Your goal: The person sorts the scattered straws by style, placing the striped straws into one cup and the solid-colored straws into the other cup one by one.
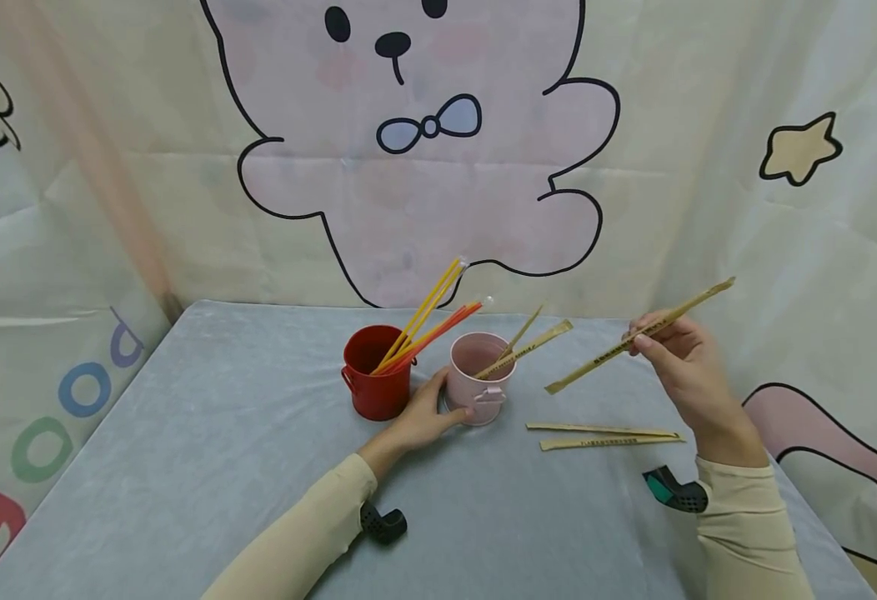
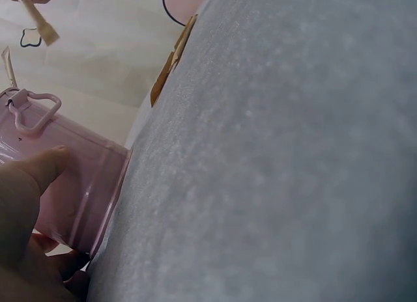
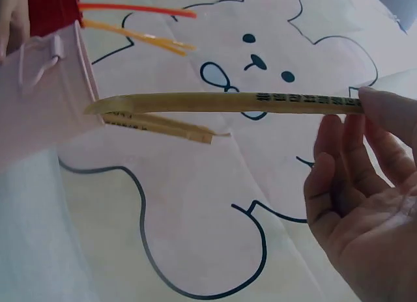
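My left hand (image 1: 422, 417) holds a small pink metal bucket (image 1: 476, 396) near its base, thumb across the front and fingers behind. Two brown paper-wrapped straws (image 1: 539, 340) lean out of this bucket toward the right. Up in the air to the right, my right hand (image 1: 682, 367) pinches another paper-wrapped straw (image 3: 228, 102) between thumb and fingers. This straw slants, its lower left end pointing toward the pink bucket but apart from it in the head view. Two more wrapped straws (image 1: 611, 442) lie on the table, below the raised one in that view.
Left of the pink bucket stands a red bucket (image 1: 363, 392) with several yellow and orange straws (image 1: 438, 332) leaning right. A grey-blue cloth (image 1: 221, 433) covers the table. Behind it hangs a curtain (image 1: 679, 208) with a cartoon bear. Black wrist devices (image 1: 384, 525) sit at both sleeves.
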The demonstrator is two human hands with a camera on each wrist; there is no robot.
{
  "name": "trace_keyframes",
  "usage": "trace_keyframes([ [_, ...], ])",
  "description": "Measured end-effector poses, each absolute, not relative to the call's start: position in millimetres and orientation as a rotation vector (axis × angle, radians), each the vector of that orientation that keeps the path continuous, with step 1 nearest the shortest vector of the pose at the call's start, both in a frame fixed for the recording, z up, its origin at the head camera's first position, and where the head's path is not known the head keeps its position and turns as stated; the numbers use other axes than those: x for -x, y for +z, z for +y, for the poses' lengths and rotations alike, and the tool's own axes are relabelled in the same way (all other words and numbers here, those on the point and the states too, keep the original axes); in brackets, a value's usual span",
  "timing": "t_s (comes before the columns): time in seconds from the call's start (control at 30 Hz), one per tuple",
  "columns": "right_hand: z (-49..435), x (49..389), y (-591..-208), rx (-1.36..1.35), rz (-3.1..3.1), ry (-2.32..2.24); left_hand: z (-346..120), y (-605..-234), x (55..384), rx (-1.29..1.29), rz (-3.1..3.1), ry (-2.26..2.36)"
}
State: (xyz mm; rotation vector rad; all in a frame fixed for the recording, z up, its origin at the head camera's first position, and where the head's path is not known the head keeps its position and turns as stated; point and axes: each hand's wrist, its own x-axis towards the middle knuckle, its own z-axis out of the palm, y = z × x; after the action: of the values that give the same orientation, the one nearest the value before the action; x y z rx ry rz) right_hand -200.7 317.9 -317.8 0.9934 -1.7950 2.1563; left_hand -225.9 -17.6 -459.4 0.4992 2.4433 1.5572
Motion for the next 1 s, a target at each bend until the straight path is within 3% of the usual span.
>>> trace_keyframes([
  [0.37,295,197,-315,-0.870,-1.446,2.405,-18,-459,227,-0.482,2.453,1.531],
  [0.77,265,209,-343,-0.532,-1.740,2.212,-16,-457,227,-0.498,2.450,1.544],
  [1.0,259,218,-363,-0.494,-2.192,1.978,-17,-459,228,-0.517,2.461,1.546],
])
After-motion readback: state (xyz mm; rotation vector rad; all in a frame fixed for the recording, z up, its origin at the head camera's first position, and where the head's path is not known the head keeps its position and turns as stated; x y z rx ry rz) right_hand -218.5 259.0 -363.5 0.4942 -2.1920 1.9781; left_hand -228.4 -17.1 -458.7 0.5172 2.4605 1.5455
